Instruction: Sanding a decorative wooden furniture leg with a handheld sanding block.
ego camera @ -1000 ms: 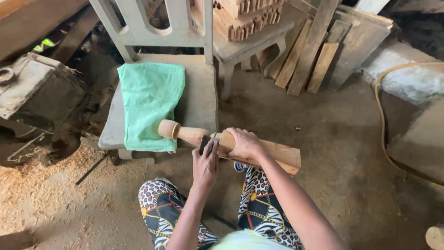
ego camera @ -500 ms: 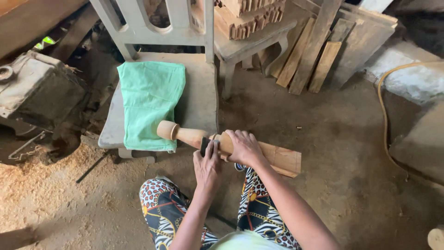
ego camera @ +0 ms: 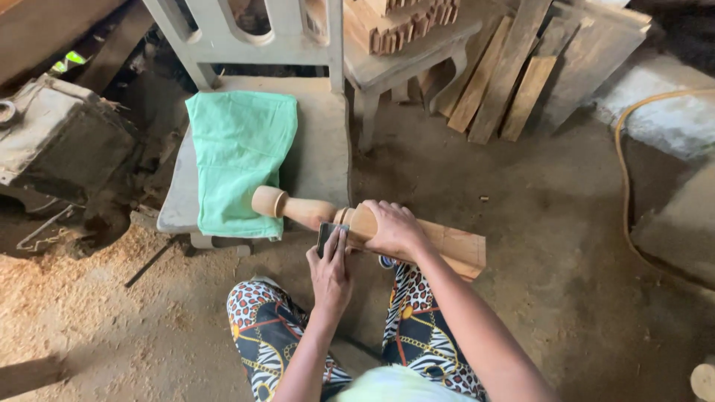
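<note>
A turned wooden leg [ego camera: 447, 246], round at one end and square at the other, lies across my knees, its round end resting on a grey chair seat [ego camera: 324, 145]. My right hand [ego camera: 395, 229] grips the leg near its middle. My left hand [ego camera: 330, 272] presses a small dark piece of sandpaper [ego camera: 326, 232] against the leg beside the right hand. A green cloth [ego camera: 238, 160] is spread on the chair seat under the leg's round end.
A grey machine [ego camera: 59, 141] stands at the left above a sawdust-covered floor [ego camera: 89, 298]. Behind the chair a small table [ego camera: 417, 45] holds carved wood pieces. Planks [ego camera: 514, 74] lean at the back right. A yellow hose [ego camera: 625, 171] curves along the right.
My left hand with the sandpaper has shifted slightly along the leg. The right hand keeps its grip and the leg stays in place.
</note>
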